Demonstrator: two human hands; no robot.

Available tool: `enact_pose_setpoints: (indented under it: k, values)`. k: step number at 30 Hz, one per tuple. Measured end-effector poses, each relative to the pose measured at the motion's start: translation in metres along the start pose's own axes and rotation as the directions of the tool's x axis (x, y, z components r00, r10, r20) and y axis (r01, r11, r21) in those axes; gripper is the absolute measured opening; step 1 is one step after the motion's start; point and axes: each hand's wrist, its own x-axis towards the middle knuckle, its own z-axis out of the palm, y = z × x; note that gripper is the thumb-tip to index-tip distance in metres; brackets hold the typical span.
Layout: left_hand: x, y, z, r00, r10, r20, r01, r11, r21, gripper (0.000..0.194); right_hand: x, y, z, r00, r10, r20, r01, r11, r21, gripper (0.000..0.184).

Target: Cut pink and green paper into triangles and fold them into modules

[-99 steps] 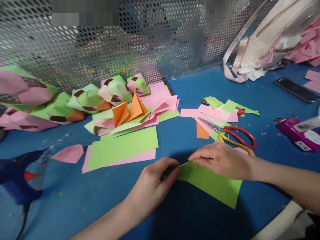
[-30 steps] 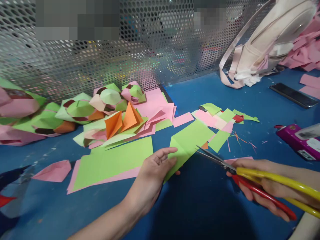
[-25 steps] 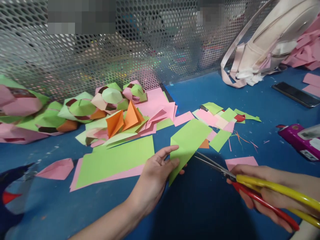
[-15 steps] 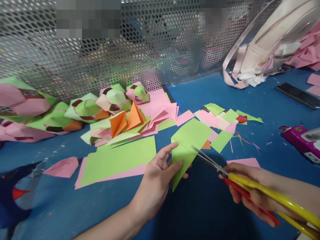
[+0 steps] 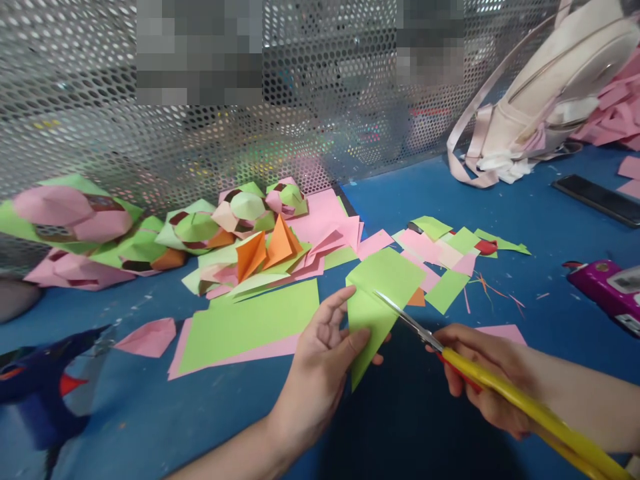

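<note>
My left hand [image 5: 325, 347] pinches a sheet of green paper [image 5: 387, 283], creased across its middle, with the thumb in front and fingers behind. In my right hand [image 5: 485, 380] is a pair of scissors [image 5: 480, 380] with yellow and red handles. The metal blades lie across the green paper from its right edge, pointing left, and look nearly closed. Left of my left hand, a larger green sheet [image 5: 250, 327] rests on a pink sheet [image 5: 173, 367]. Cut paper pieces [image 5: 445, 293] in green and pink lie beyond the scissors.
Folded paper shapes [image 5: 193, 227] line the perforated metal panel [image 5: 310, 133] at the back left. A blue glue gun [image 5: 45, 387] lies at left, near a pink folded piece [image 5: 147, 338]. At right are a phone [image 5: 597, 198], a purple device [image 5: 607, 290] and a pale backpack [image 5: 540, 93].
The scissor blades have come closer together and moved slightly left over the green paper. My right hand has closed further on the handles. The view has shifted a little left.
</note>
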Motion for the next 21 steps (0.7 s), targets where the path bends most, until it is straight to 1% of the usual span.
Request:
enact_pose_setpoints:
  k: [3, 6, 9, 12, 17, 21]
  values:
    - [0.0, 0.0, 0.001, 1.0, 0.016, -0.015, -0.016, 1.0, -0.013, 0.061, 0.001, 0.008, 0.002, 0.996, 0.085, 0.02, -0.087, 0.975, 0.207, 0.041]
    - [0.0, 0.0, 0.001, 0.999, 0.025, -0.02, -0.026, 0.999, -0.021, 0.06, 0.006, 0.03, 0.009, 0.995, 0.097, 0.018, -0.097, 0.932, 0.35, 0.046]
    - [0.0, 0.0, 0.002, 0.999, 0.026, -0.019, -0.026, 0.999, -0.022, 0.059, 0.013, 0.054, 0.018, 0.996, 0.093, 0.009, -0.087, 0.893, 0.442, 0.045]
    - [-0.001, -0.001, 0.002, 0.999, 0.03, -0.014, -0.03, 0.999, -0.016, 0.06, 0.017, 0.065, 0.022, 0.994, 0.106, -0.006, -0.091, 0.877, 0.473, 0.043]
    - [-0.001, -0.001, 0.002, 0.999, 0.039, -0.012, -0.04, 0.999, -0.014, 0.061, 0.016, 0.058, 0.017, 0.989, 0.14, 0.042, -0.143, 0.87, 0.473, 0.04]
    - [-0.001, -0.001, 0.002, 0.999, 0.038, -0.004, -0.038, 0.999, -0.016, 0.058, 0.016, 0.057, 0.019, 0.99, 0.138, 0.024, -0.134, 0.884, 0.448, 0.037]
